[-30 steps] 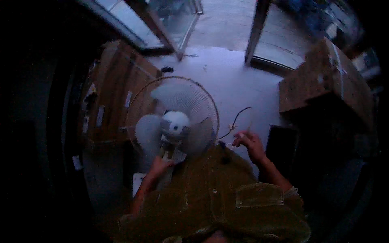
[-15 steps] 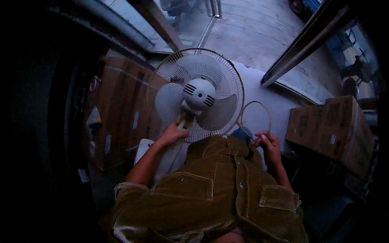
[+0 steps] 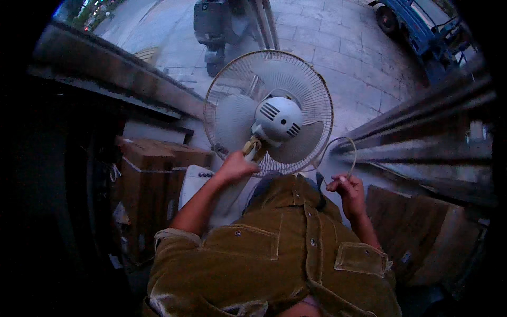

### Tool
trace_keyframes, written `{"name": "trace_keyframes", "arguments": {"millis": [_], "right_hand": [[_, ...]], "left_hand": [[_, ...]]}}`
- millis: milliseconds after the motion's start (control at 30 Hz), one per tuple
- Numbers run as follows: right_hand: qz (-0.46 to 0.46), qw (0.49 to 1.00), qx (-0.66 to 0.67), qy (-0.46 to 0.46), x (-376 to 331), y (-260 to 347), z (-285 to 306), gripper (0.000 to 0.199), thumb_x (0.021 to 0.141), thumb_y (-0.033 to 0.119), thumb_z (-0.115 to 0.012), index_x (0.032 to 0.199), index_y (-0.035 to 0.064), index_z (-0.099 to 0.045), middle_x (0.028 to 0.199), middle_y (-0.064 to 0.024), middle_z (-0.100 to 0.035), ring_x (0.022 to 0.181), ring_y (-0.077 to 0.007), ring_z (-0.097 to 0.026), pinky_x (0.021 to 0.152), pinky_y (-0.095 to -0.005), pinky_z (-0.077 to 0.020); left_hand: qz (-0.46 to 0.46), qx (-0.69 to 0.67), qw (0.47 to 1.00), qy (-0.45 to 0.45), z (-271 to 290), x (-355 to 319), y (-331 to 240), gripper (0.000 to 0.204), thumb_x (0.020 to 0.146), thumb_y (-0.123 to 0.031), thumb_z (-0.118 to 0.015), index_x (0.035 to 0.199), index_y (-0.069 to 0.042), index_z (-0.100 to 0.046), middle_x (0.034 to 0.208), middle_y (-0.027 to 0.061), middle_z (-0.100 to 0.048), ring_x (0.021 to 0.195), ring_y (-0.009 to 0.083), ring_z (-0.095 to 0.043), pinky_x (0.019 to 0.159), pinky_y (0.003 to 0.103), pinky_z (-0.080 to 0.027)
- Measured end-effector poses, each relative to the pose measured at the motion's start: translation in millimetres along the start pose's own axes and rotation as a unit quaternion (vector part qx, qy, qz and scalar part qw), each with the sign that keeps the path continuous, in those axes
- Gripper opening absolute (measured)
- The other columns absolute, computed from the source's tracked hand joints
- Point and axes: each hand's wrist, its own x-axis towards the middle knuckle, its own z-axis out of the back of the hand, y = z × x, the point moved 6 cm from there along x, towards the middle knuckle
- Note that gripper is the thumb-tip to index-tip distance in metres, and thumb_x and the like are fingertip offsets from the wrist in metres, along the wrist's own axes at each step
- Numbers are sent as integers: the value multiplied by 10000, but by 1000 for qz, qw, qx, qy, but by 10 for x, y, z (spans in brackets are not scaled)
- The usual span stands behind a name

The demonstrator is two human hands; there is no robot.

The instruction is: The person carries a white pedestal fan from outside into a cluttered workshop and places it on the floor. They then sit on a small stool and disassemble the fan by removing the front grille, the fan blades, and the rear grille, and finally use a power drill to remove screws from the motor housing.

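Both your hands are working apart: your left hand [image 3: 237, 168] is clasping the neck [image 3: 255, 149] of a white fan [image 3: 279, 117], whose round cage [image 3: 232, 116] is filling your twelve o'clock; your right hand [image 3: 349, 189], at two o'clock, is pinching a pale cord [image 3: 355, 153] that is looping upward. Cardboard boxes [image 3: 145, 195] are sitting at ten and three o'clock.

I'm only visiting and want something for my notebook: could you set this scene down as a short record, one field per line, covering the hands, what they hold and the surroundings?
Left hand: closed around the neck of a fan, below its motor housing
Right hand: pinching a thin, looped cord
Fan parts: round wire cage, pale blades
Sides: cardboard boxes at left and right
Outside: paving, blue vehicle
Light: dim
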Motion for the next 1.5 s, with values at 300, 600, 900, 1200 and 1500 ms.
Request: {"name": "trace_keyframes", "arguments": {"millis": [300,600,900,1200,1500], "right_hand": [[-91,986,136,10,1179,233,-111,470,864,443,-419,1133,68,-502,1070,-117,-574,926,-235,-561,799,-428,-432],[-66,907,409,78,2232,547,-147,596,846,515,-388,1314,147,-360,1360,-109,-345,1222,-340,-348,927,-615,-308],[140,982,-61,-111,2827,478,657,552,861,451,-390,1316,140,-355,1351,-91,-362,1223,-304,-352,991,-511,-307],[199,938,-220,-179,3166,625,1321,616,771,437,-591,1251,86,-432,1234,-98,-479,1156,-265,-421,977,-407,-312],[99,983,-5,-154,3939,735,1964,603,793,460,-545,1249,81,-433,1238,-97,-478,1149,-278,-427,977,-419,-313]], "left_hand": [[-94,101,990,27,0,895,-823,492,561,-319,-687,966,-56,-593,823,176,-627,787,318,-611,711,376,-476],[-262,179,945,81,146,1815,-1807,409,556,-258,-671,898,-47,-600,811,200,-614,790,358,-592,696,428,-472],[-344,218,908,96,157,2464,-2397,390,568,-213,-675,913,-54,-588,858,192,-607,839,374,-568,728,440,-459],[-439,240,862,80,-337,3216,-2767,408,550,-180,-689,890,-7,-544,835,193,-568,847,381,-538,750,444,-448],[-476,235,846,54,-243,3948,-3353,374,550,-145,-691,862,-21,-524,857,159,-560,869,357,-525,747,432,-441]]}}
